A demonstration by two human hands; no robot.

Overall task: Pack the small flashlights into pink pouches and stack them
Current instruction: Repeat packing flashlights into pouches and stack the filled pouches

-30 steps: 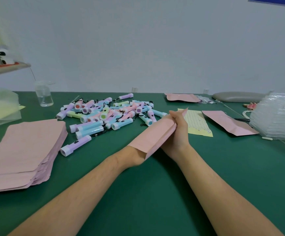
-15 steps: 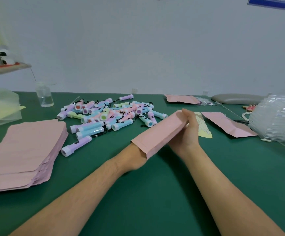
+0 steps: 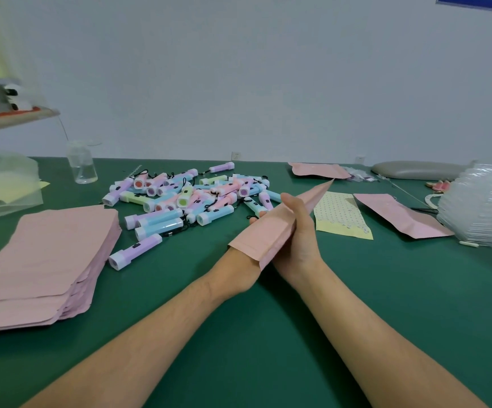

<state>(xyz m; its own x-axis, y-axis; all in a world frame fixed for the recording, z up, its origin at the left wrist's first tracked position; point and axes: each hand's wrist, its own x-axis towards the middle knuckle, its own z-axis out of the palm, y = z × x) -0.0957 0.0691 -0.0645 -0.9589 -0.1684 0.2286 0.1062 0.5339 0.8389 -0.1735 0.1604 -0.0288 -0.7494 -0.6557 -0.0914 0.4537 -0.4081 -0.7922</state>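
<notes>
I hold one pink pouch [image 3: 271, 228] above the green table [image 3: 356, 290], its far corner pointing up and to the right. The pouch covers my left hand [image 3: 238, 272]; only the wrist and a fingertip at the pouch's left edge show. My right hand [image 3: 300, 240] presses flat against the pouch's right side, thumb on top. A pile of small pastel flashlights [image 3: 191, 195] lies just beyond my hands, and a lone purple flashlight [image 3: 135, 251] lies nearer. A thick stack of empty pink pouches [image 3: 41, 260] sits at the left.
Two pink pouches lie at the right [image 3: 397, 216] and far right [image 3: 318, 170], beside a dotted yellow sheet [image 3: 341, 216]. A stack of clear plastic [image 3: 486, 213] fills the right edge. At the far left are a glass jar [image 3: 81, 163] and a plastic bag [image 3: 3, 187].
The pouch has turned more edge-on, its far corner now raised to the right. My right hand slid back along its side toward my left wrist.
</notes>
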